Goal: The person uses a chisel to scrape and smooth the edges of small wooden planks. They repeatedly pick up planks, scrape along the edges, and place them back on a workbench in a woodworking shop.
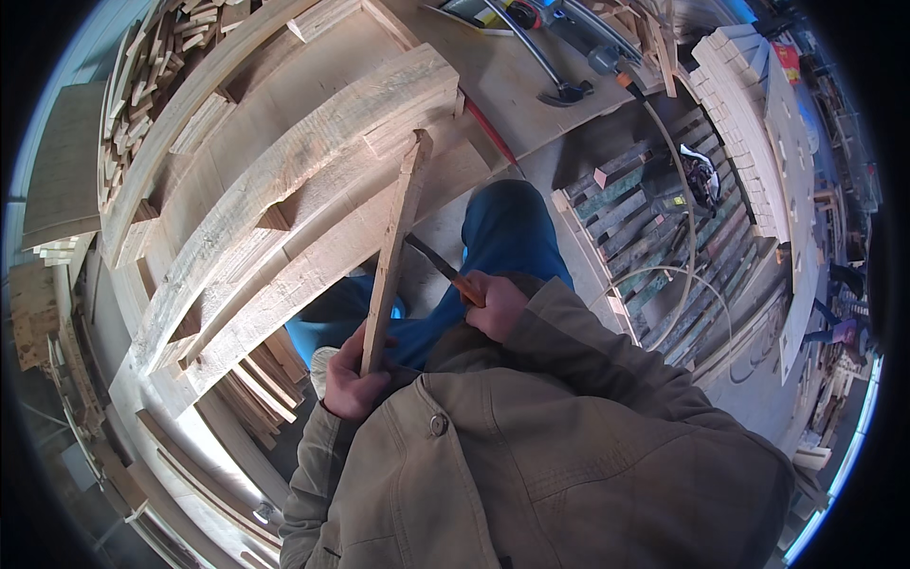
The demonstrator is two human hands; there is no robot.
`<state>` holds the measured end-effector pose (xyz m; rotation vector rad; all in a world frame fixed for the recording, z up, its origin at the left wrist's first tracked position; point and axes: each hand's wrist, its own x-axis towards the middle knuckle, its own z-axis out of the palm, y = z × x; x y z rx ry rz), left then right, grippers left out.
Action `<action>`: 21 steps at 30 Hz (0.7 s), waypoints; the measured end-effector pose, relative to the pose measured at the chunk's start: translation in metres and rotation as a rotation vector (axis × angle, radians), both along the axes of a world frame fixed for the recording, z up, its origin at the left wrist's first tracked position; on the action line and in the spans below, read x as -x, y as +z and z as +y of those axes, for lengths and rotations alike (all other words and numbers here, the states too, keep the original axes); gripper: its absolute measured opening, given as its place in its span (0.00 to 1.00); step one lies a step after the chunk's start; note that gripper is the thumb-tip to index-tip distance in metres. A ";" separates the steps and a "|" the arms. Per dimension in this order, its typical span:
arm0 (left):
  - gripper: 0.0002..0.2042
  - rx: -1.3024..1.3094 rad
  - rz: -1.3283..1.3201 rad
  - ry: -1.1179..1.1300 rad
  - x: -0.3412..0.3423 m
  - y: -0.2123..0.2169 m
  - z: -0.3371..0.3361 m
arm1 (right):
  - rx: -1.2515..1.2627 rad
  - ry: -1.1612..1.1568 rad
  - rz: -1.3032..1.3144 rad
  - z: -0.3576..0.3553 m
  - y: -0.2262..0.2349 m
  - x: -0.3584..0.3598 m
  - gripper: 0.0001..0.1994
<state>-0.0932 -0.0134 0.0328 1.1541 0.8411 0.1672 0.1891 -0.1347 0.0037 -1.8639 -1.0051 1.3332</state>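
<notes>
My left hand (357, 382) is closed around the lower end of a narrow wooden strip (391, 251), which slants up and away from me. The strip's far end is rough and chipped, and it overlaps the wooden frame on the bench in view. In my right hand (497, 304) is a chisel (444, 266) with an orange-brown handle and a dark blade. Its blade points up and left, with the tip close beside the strip's right edge; whether they touch I cannot tell. Both hands are in front of my jacket, above my blue-trousered legs.
A curved wooden frame (313, 142) lies on the workbench (445, 43) to the left. A claw hammer (550, 71) and a red pencil-like stick (490, 128) lie farther off. On the right, a slatted pallet (654, 218) carries a hose (690, 209). Wood offcuts (171, 57) are heaped far left.
</notes>
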 end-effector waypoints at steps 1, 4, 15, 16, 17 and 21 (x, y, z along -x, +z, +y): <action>0.43 0.002 -0.014 0.000 0.000 0.000 0.000 | -0.024 -0.008 0.015 0.000 -0.001 -0.001 0.14; 0.42 0.021 -0.029 0.003 0.000 0.001 0.001 | -0.037 -0.040 0.035 -0.002 -0.004 -0.003 0.13; 0.33 0.216 -0.002 -0.058 0.005 0.012 0.007 | -0.131 -0.116 0.013 -0.011 -0.002 -0.018 0.11; 0.33 0.207 -0.003 -0.059 0.005 0.012 0.007 | -0.125 -0.091 -0.020 -0.012 0.000 -0.021 0.12; 0.33 0.208 -0.015 -0.068 0.005 0.012 0.007 | -0.104 -0.066 -0.052 -0.013 0.002 -0.023 0.13; 0.33 0.228 -0.055 -0.061 0.008 0.010 0.006 | -0.117 -0.033 -0.083 -0.020 0.009 -0.026 0.18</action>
